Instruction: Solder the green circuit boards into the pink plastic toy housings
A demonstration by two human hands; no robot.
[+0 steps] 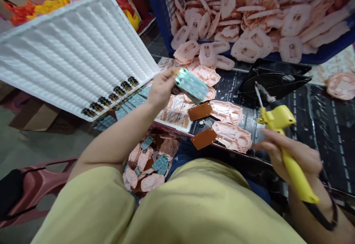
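Green circuit board (192, 84): up in the air over the bench, tilted, pinched at one edge, just past the corner of the white tray
Left hand (162, 88): firm fingertip pinch on the board edge, nothing else held
Right hand (291, 155): fingers closed around the handle of a yellow soldering iron (277, 120), thin metal shaft pointing up and away, near a black round fan (273, 84)
Black bench mat (327, 133): carries orange flexible sheets (200, 111) and pink cut-out boards (227, 112)
White moulded tray (69, 55): propped at a slant, small black wired parts (119, 90) along its lower rows
Blue crate (159, 3): heaped with more pink cut-out boards
Lap pile (149, 166): green boards and pink pieces on the person's yellow shirt (83, 203)
Risk, drop: edge-only pinch could let the board slip into the lap pile
Risk, heat: if the iron is hot (cannot tell), a careless swing could scorch nearby boards or skin
Risk, tray: its slant could send the wired parts sliding off
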